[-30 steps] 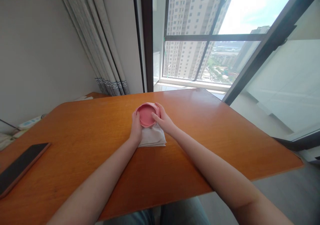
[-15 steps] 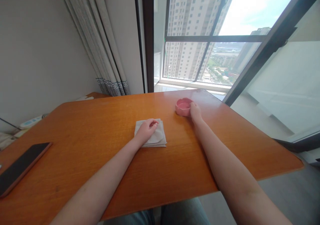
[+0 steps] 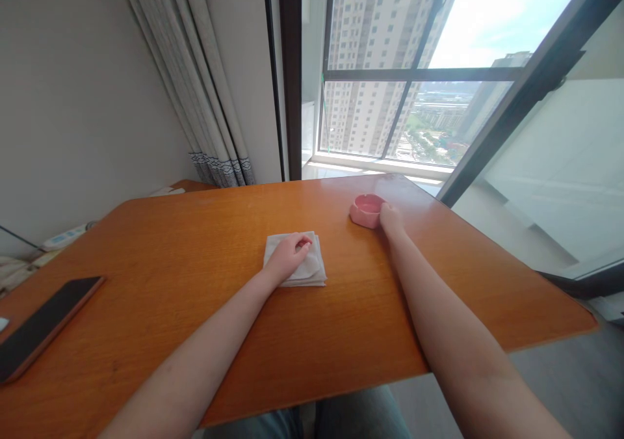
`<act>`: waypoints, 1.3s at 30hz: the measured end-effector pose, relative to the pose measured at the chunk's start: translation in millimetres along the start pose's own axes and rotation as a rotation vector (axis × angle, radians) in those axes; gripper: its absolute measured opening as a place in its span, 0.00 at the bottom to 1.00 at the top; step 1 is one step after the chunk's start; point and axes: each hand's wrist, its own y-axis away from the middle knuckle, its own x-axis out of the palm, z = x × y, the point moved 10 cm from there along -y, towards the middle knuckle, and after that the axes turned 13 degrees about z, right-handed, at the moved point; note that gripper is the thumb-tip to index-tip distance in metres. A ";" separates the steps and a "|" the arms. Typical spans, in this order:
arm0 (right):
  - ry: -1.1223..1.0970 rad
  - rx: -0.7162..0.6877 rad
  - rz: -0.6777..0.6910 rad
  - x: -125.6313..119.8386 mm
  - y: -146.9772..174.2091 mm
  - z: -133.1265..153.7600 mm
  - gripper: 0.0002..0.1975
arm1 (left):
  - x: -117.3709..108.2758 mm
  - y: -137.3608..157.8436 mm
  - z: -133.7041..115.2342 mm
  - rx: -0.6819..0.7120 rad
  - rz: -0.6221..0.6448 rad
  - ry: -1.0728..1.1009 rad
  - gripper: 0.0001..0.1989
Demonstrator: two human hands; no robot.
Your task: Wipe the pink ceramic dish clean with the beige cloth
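A pink ashtray with a low round wall is near the far right part of the wooden table. My right hand grips it by its right side, the fingers partly hidden behind the wall. Whether its base touches the tabletop I cannot tell. Nearer to me, a folded light grey cloth lies flat on the wood. On top of the cloth rests my left hand, fingers curled in loosely with nothing visible in them.
At the left edge lies a dark flat slab with a brown rim. A white power strip sits beyond the table's left side. Behind the table hang grey curtains, beside a dark-framed window.
The ashtray and my right hand have shifted slightly to the right, and the ashtray's tilt has changed a little. My left hand stays on the cloth.
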 end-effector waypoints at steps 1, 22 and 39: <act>0.017 0.047 -0.018 -2.6 1.9 -3.5 0.20 | 0.1 0.0 -0.1 -0.001 0.001 -0.002 0.10; 0.200 -0.619 0.557 146.1 126.3 129.0 0.08 | -35.9 7.9 19.8 -0.244 -0.177 -0.432 0.17; 0.578 -0.440 0.418 120.6 144.5 140.6 0.20 | -45.2 8.2 46.8 -0.391 -0.139 -0.529 0.12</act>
